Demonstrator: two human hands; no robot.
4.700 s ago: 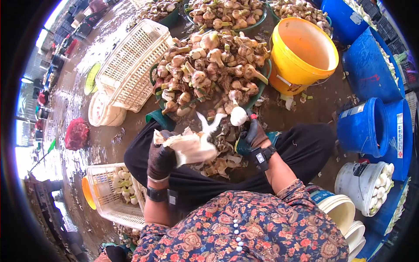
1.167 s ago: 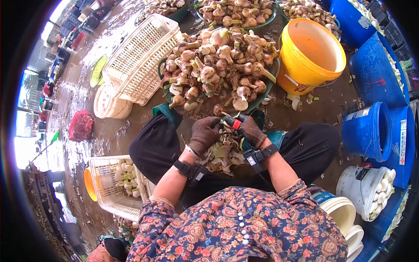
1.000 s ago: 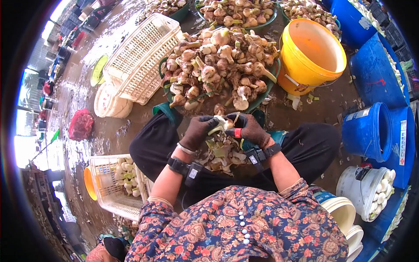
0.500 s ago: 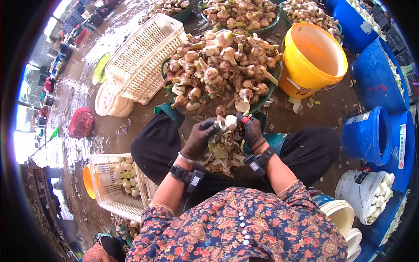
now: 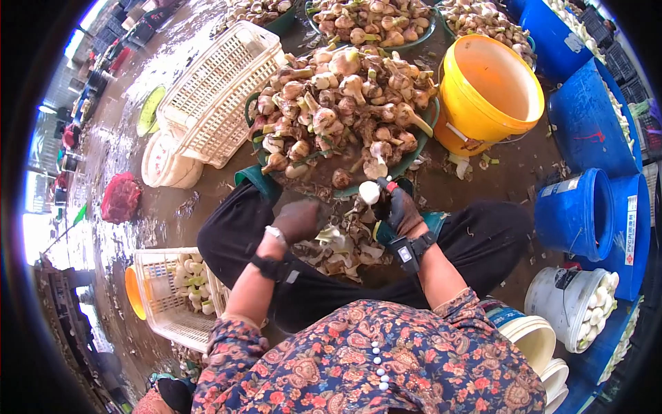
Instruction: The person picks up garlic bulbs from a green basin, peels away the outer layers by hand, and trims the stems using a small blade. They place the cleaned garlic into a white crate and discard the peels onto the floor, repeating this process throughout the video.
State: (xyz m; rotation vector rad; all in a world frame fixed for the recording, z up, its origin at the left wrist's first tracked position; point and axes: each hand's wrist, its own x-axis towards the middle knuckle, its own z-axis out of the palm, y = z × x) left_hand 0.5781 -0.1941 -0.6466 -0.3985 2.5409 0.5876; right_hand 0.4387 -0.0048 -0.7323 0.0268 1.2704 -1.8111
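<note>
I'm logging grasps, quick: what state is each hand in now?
Left hand: motion-blurred; open or closed, holding anything or not, can't be told.
Right hand: closed on a white garlic bulb.

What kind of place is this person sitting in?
Probably a garlic-processing shed or market: a big heap of untrimmed garlic spills over its tub, peeled-looking white bulbs fill a bucket, and the right hand holds one clean bulb.

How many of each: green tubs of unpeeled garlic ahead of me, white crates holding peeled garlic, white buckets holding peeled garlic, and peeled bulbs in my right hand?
Green tubs: 4
White crate: 1
White bucket: 1
Peeled bulb in right hand: 1
Total: 7
</note>
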